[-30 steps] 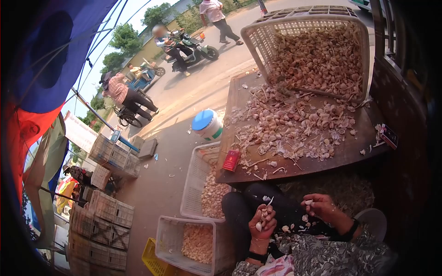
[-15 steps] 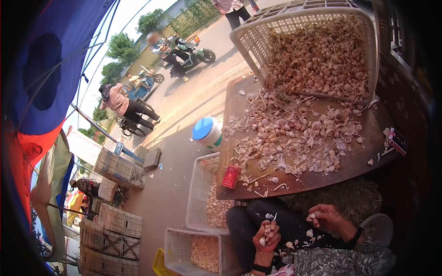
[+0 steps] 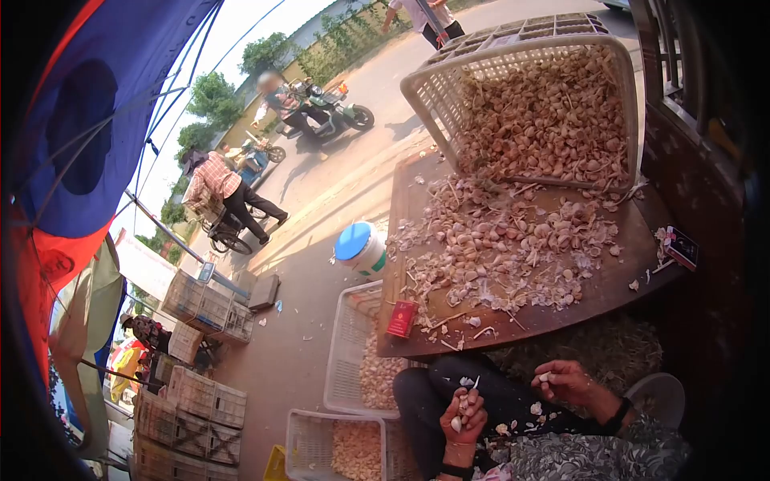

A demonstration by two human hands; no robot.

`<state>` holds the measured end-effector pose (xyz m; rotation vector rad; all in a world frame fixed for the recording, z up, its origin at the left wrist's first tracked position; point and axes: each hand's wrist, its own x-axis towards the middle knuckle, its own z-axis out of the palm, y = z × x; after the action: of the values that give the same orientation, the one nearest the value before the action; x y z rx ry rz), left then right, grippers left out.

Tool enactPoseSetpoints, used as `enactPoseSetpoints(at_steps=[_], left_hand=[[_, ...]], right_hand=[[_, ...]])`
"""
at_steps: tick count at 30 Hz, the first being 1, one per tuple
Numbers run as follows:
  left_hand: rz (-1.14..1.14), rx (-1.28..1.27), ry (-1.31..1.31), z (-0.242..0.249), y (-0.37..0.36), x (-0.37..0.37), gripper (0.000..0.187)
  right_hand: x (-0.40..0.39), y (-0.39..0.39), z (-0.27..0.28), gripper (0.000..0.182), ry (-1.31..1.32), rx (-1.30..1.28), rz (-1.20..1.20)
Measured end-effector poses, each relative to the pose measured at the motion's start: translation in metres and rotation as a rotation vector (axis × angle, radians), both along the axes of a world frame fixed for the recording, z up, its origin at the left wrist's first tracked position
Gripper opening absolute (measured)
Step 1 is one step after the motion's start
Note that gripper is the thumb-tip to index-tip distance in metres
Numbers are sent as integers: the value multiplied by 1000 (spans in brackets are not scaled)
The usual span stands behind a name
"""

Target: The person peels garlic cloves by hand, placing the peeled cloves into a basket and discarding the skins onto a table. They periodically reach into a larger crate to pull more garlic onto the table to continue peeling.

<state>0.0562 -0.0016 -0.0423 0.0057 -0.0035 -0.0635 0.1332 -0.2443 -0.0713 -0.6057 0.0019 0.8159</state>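
Between curled fingers [image 3: 470, 403], papery garlic cloves [image 3: 459, 406]

Both hands raised over lap: left [image 3: 463, 413] fisted, right [image 3: 567, 380] pinching.

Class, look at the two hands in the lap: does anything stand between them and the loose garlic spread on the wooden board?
Nothing visible blocks the way. The left hand grips garlic cloves; the right hand pinches one clove. Between them and the loose garlic lie only the lap and the bare front edge of the wooden board, with a few scraps.
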Motion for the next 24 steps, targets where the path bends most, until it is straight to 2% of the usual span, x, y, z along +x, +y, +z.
enactPoseSetpoints(at_steps=[17,20,24], left_hand=[[-4,-2,-12,-1,3,-3,25],[2,4,29,4,2,-4,21],[16,7,38,1,3,-4,21]], right_hand=[[-8,-3,9,29,10,15,7],[-9,-3,14,28,-31,-57,22],[-9,-4,18,25,-141,-319,78]])
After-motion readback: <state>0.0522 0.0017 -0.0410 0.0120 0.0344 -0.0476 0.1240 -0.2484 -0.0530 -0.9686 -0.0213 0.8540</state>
